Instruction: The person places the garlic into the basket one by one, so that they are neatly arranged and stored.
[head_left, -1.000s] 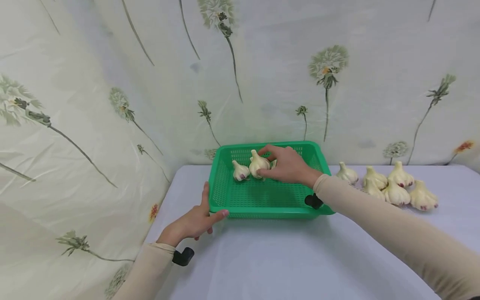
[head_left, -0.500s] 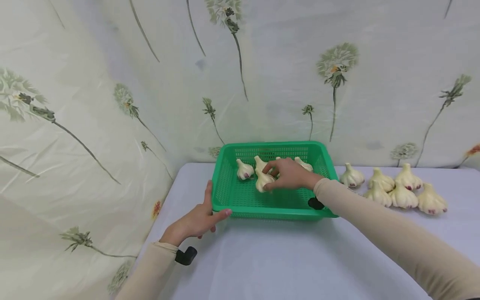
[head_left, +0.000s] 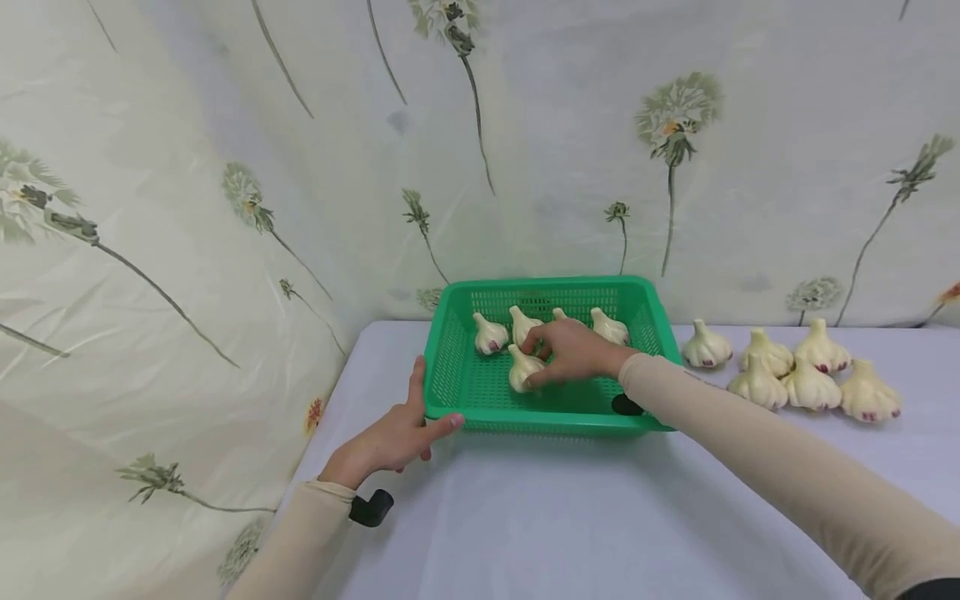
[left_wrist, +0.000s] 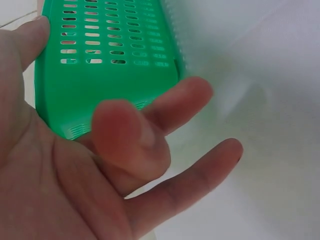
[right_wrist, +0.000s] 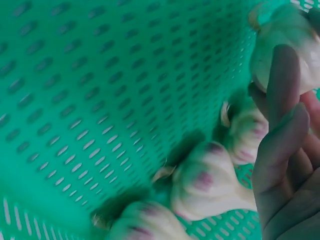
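Basket (head_left: 555, 422), one, green, slotted, on the counter (head_left: 555, 517).
Garlic bulb (head_left: 522, 372), one, inside the basket, left of its middle, neck up; whether it touches the floor, cannot tell.
Right hand (head_left: 573, 350) — thumb and fingers pinched on that bulb, parted by its width.
Left hand (head_left: 393, 435) — fingers spread, grasping nothing, touching the basket's near left corner.
Far row (head_left: 491, 335), four bulbs, along the basket's far side.
Loose group (head_left: 810, 387), six bulbs, counter, right of the basket.
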